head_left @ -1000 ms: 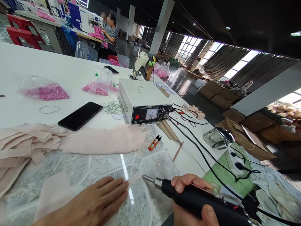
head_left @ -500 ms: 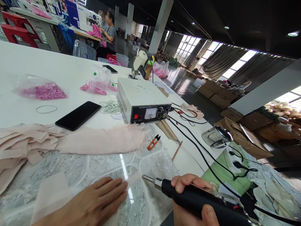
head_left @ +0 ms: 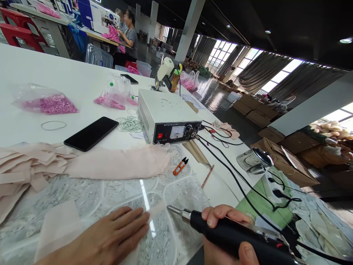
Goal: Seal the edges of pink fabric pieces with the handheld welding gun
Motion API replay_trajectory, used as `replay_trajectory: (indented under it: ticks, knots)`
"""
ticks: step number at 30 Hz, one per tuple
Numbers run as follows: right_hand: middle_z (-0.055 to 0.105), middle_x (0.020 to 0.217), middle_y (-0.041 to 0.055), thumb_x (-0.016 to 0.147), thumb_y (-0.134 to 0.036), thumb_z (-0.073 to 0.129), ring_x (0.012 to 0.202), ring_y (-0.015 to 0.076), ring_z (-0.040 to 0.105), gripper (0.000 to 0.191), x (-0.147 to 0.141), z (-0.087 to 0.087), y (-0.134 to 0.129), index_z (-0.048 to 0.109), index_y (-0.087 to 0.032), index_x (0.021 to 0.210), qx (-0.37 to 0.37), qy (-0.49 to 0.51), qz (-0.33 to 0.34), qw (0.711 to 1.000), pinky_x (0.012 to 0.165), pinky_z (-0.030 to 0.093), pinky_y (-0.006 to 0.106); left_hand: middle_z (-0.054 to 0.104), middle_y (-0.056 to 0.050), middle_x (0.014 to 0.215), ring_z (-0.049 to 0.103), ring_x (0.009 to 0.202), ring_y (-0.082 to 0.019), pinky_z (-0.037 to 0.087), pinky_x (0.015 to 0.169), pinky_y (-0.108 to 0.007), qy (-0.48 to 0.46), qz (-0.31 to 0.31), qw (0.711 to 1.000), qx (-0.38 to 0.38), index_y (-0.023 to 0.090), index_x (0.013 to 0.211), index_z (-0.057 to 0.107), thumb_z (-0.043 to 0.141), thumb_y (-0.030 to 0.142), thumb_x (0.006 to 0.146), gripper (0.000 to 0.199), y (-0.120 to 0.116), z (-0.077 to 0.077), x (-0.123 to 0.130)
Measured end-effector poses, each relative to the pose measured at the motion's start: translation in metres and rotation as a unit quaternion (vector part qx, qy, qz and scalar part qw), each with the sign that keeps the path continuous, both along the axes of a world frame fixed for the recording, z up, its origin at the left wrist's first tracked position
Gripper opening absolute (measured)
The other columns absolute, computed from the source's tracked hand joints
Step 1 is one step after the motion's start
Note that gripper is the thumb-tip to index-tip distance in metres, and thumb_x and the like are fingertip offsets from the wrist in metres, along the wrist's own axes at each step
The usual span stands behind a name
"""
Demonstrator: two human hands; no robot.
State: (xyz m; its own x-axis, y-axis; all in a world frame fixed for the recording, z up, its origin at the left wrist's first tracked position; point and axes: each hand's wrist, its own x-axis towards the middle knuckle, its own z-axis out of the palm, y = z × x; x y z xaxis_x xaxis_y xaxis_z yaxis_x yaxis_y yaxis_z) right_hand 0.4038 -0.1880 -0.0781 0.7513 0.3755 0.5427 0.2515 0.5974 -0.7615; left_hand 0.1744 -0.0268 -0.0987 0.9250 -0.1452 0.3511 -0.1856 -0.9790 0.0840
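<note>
My left hand (head_left: 118, 232) lies flat, fingers stretched out, pressing a strip of pale pink fabric (head_left: 59, 224) onto the marbled, glossy mat (head_left: 116, 195). A narrow end of the fabric shows just beyond its fingertips. Wrapped around a black handheld ultrasonic cutter (head_left: 228, 235) is my right hand (head_left: 223, 217). The cutter's pointed metal tip is at the right end of the fabric strip; whether it touches cannot be told. Farther back, a wide pale pink fabric piece (head_left: 118, 163) lies beside a pile of cut strips (head_left: 30, 162).
Behind the mat stand a white control box (head_left: 171, 112), a black phone (head_left: 91, 133) and orange thread snips (head_left: 180, 166). Black cables (head_left: 234, 176) run along the right. A glass mug (head_left: 253, 160) stands near the table edge. Bags of pink pieces (head_left: 55, 103) lie farther back.
</note>
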Motion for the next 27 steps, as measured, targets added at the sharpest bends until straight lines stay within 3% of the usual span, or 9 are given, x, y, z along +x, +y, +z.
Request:
replay_trajectory:
  ticks: [13,27]
  knots:
    - [0.063,0.081,0.0007,0.089,-0.041,0.056,0.06,0.0154,0.059,0.026,-0.0029,0.0027,0.002,0.066,-0.02,0.099,0.014,-0.001,0.02,1.0,0.056,0.053,0.034,0.056,-0.002,0.155,0.054,0.14,-0.018,0.035,0.121,-0.028,0.016,0.001,0.999,0.028,0.015,0.153,0.048,0.046,0.001,0.084,0.071,-0.0008,-0.0055,-0.0016]
    - [0.064,0.08,-0.0003,0.088,-0.042,0.057,0.057,0.0143,0.058,0.027,-0.0038,0.0065,0.0025,0.07,-0.022,0.1,0.017,-0.006,0.035,0.999,0.056,0.053,0.033,0.061,-0.003,0.149,0.055,0.138,-0.019,0.037,0.119,-0.025,0.0,-0.009,1.0,-0.018,0.016,0.151,0.051,0.048,0.006,0.094,0.059,0.0002,-0.0066,-0.0014]
